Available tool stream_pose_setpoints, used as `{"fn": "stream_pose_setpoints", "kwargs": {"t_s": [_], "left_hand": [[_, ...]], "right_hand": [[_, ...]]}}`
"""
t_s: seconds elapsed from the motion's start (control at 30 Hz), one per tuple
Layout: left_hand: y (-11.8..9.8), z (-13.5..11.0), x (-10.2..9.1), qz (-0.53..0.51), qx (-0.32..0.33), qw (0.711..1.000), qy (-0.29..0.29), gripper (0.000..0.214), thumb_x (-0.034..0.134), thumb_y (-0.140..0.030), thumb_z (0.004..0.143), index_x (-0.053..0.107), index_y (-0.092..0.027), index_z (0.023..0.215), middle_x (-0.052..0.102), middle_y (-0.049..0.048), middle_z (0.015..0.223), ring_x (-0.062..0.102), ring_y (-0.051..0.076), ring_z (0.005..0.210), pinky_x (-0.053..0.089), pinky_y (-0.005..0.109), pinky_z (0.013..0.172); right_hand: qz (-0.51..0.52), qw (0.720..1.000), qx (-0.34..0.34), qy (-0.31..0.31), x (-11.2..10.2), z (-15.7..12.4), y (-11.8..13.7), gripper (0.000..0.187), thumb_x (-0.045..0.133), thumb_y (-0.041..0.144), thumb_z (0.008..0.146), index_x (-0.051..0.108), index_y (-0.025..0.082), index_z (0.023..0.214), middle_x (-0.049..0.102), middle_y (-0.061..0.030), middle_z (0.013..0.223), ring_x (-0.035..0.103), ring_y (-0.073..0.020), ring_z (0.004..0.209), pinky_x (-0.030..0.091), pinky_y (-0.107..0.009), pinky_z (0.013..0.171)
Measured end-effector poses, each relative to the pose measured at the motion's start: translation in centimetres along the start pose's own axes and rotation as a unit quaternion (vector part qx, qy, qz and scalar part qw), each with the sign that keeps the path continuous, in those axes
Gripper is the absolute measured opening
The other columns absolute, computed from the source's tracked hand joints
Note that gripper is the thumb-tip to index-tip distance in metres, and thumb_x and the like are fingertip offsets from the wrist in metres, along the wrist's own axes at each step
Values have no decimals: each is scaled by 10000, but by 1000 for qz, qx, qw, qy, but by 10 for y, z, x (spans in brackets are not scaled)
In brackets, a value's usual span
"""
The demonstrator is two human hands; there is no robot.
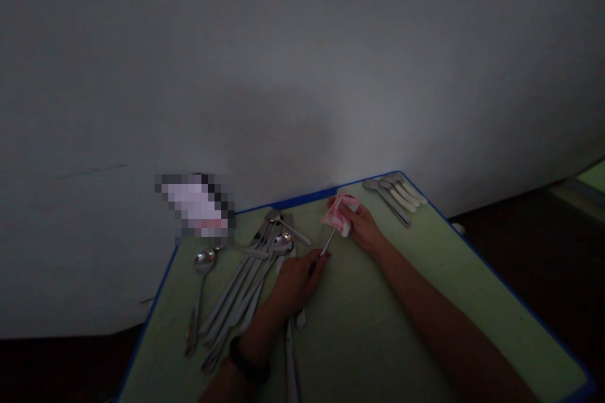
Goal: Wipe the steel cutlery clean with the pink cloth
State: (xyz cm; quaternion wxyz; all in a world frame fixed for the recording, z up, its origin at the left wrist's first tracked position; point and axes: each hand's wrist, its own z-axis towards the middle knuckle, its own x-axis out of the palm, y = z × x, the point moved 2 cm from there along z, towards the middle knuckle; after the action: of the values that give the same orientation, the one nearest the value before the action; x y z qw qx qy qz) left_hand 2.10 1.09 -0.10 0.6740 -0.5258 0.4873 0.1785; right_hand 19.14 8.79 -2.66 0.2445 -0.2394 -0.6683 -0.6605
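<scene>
My left hand (302, 271) is closed on the handle end of a thin metal piece of cutlery (328, 242), held tilted over the table. The far end of that piece goes into a pink and white cloth (341, 214), which hides its head, so its kind does not show. My right hand (363, 227) is closed on the cloth, wrapped round that end. Just left of my left hand lies a loose pile of metal cutlery (241, 289), with a spoon (283, 243) on top. Another spoon (205, 262) lies at the pile's left side.
A green table (378, 327) with a blue edge stands against a grey wall (302, 75). Several forks and spoons (396, 195), some with white handles, lie at its back right corner. A blurred-out light object with a dark edge (196, 204) is at the back left.
</scene>
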Motion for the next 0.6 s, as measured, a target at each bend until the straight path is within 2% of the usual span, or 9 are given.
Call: {"fn": "stream_pose_setpoints", "kwargs": {"t_s": [0.2,0.33,0.5,0.6], "left_hand": [[0,1,0,-14,-5,1000,-2,373,294,-378,937,592,-221,1095,716,26,854,664,167,722,424,233,624],[0,1,-1,-32,-8,999,-17,357,302,-364,936,580,-211,1099,711,35,922,664,168,775,436,230,652],[-1,1,0,3,-2,1000,-3,372,297,-366,936,575,-208,1126,713,52,914,667,183,769,449,259,698],[1,1,2,15,16,1000,8,381,296,-375,936,574,-218,1143,718,49,872,670,186,759,452,265,707]], "right_hand": [[41,997,44,42,6,-3,2,335,694,249,654,615,182,973,696,-58,958,643,-191,876,508,-336,799],[40,994,66,82,11,-6,0,296,656,221,648,646,159,937,695,-74,968,647,-222,876,515,-366,792],[17,998,47,24,9,-6,-1,302,707,228,639,641,150,923,703,-65,934,651,-174,818,518,-302,749],[26,999,10,-19,5,-2,-3,292,727,243,630,639,146,892,705,-59,902,646,-155,772,517,-286,724]]}}
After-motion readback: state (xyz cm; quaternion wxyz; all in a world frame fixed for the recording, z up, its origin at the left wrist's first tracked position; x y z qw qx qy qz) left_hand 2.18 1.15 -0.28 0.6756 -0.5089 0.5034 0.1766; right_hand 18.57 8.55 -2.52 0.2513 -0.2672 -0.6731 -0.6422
